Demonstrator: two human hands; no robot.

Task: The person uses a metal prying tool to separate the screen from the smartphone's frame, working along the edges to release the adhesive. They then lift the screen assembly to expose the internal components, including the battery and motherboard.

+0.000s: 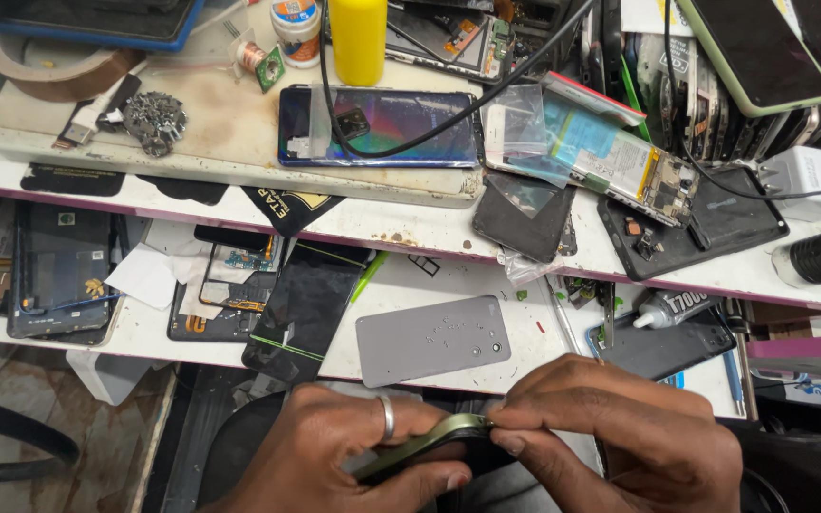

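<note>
Holding a thin phone frame with a green edge [427, 445], both hands are at the near edge of the head view, close together. The left hand [334, 456] wraps the frame from below and from the left, fingers curled around it, with a silver ring [386, 416] on one finger. The right hand [610, 439] comes from the right and pinches the far right end of the frame between thumb and fingertips, which are pressed together. The frame is tilted, its right end higher.

Just beyond the hands, on the lower white shelf [458, 285], a grey back cover [432, 338] lies flat with small holes near its right side. Left of it lies a black screen panel [306, 309], and further left an opened phone body [59, 271]. To the right, a tube of glue [669, 309] rests on a dark panel.

On the far shelf, a shiny blue phone back [382, 128] lies on a white board, with a black cable [486, 95] crossing over it. A yellow bottle [358, 40] stands behind it. At the far right, a white charger [814, 176] sits near a stack of phones.
</note>
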